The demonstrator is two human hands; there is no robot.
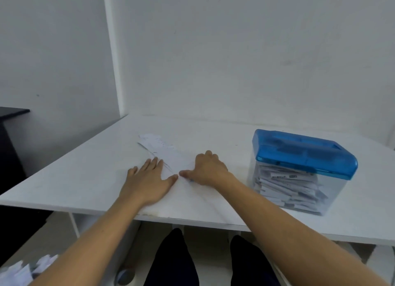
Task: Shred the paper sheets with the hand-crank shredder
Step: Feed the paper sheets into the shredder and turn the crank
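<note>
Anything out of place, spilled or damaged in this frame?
Two things: the shredder's clear bin is packed with strips almost to the blue lid, and loose paper scraps lie below the table at lower left. Nothing looks damaged.

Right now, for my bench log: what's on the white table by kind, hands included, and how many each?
Clear plastic shredder with blue lid: 1
Pile of white paper sheets: 1
Bare hands at the pile: 2 (left hand, right hand)
Total: 4
</note>
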